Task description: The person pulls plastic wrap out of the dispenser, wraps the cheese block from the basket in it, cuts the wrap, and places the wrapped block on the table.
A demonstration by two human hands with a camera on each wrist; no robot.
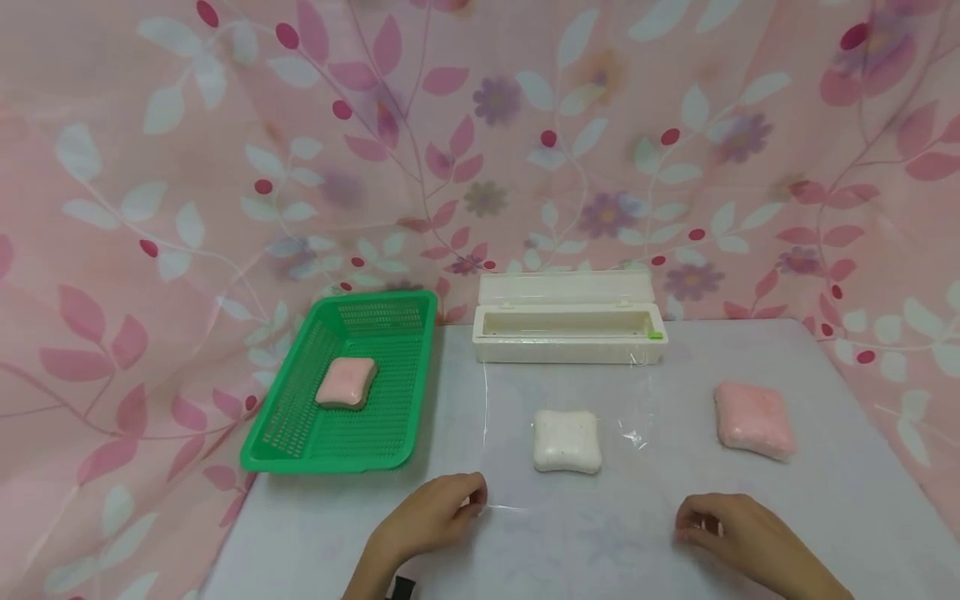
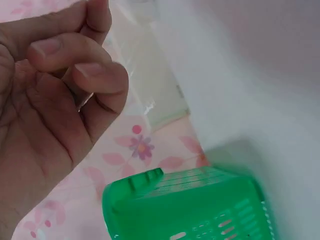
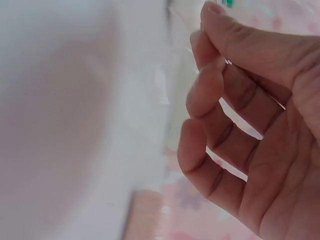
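Pinching clear film (image 1: 633, 434) w/ L hand (image 1: 433, 513) & R hand (image 1: 738, 529) — best kept taut & even, square to box (image 1: 566, 351) at far edge of desk (image 1: 697, 354).

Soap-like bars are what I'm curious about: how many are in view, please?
3: a pink bar in the green basket, a white bar on the table before the white box, and another pink bar farther right, beyond the right hand.
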